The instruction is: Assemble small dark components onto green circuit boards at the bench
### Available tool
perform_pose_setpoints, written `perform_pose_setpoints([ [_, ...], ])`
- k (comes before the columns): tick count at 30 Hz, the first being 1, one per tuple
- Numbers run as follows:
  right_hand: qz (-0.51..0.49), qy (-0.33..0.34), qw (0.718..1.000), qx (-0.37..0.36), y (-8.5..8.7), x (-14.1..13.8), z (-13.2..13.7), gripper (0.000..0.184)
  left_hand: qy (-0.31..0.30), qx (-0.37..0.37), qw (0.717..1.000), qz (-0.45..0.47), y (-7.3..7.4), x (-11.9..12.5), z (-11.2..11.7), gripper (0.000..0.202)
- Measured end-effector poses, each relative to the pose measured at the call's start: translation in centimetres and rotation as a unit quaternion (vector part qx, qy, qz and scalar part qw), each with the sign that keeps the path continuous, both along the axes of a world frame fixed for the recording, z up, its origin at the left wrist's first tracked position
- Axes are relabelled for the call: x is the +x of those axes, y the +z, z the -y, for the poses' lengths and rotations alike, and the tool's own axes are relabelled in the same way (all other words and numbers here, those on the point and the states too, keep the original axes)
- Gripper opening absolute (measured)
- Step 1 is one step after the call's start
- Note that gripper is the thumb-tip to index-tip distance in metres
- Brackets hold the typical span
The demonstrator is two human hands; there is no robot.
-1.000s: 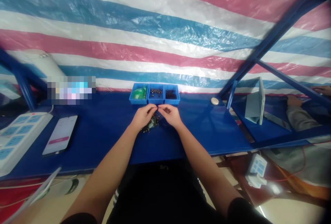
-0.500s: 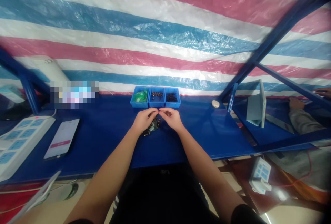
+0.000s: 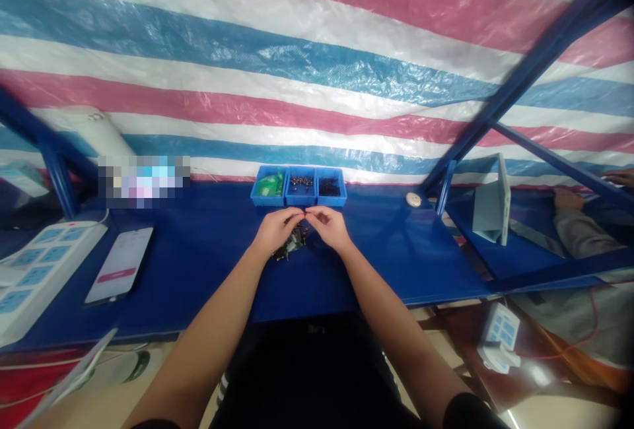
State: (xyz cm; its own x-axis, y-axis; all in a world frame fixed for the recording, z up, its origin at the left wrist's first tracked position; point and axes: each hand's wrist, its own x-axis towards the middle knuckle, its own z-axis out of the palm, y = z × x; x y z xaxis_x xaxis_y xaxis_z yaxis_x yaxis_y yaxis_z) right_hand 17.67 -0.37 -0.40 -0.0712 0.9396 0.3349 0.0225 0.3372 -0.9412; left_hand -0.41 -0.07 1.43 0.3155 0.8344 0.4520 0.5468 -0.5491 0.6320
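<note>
parts heap (image 3: 291,245) slants rightward under hands (image 3: 277,230) (image 3: 329,228)

Black short sleeves (image 3: 470,412), dark trousers (image 3: 307,376), bare hands (image 3: 327,228).

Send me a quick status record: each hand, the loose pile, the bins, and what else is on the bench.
left hand: raised over the pile, fingers meeting the right hand's; any held item too small to see
right hand: raised over the pile, fingertips against the left's
pile: loose small dark and brass parts on the blue bench
bins: left blue bin holds a green packet; middle blue bin small parts; right blue bin dark parts
also: smartphone, power strip
</note>
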Motion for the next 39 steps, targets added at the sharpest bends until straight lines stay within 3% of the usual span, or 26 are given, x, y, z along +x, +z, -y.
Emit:
perform_pose_setpoints([
  [6, 0.009, -0.013, 1.000, -0.005, -0.04, 0.14, -0.13, 0.030, 0.022, -0.020, 1.000, -0.010, -0.36, -0.03, -0.06, 0.035],
  [30, -0.005, 0.002, 1.000, -0.001, 0.11, -0.01, -0.03, 0.029, 0.021, -0.020, 1.000, 0.004, 0.01, 0.15, 0.19, 0.032],
  [39, -0.001, 0.005, 1.000, -0.010, -0.14, -0.16, 0.02, 0.031, 0.007, -0.028, 0.999, -0.033, 0.28, 0.08, 0.03, 0.032],
])
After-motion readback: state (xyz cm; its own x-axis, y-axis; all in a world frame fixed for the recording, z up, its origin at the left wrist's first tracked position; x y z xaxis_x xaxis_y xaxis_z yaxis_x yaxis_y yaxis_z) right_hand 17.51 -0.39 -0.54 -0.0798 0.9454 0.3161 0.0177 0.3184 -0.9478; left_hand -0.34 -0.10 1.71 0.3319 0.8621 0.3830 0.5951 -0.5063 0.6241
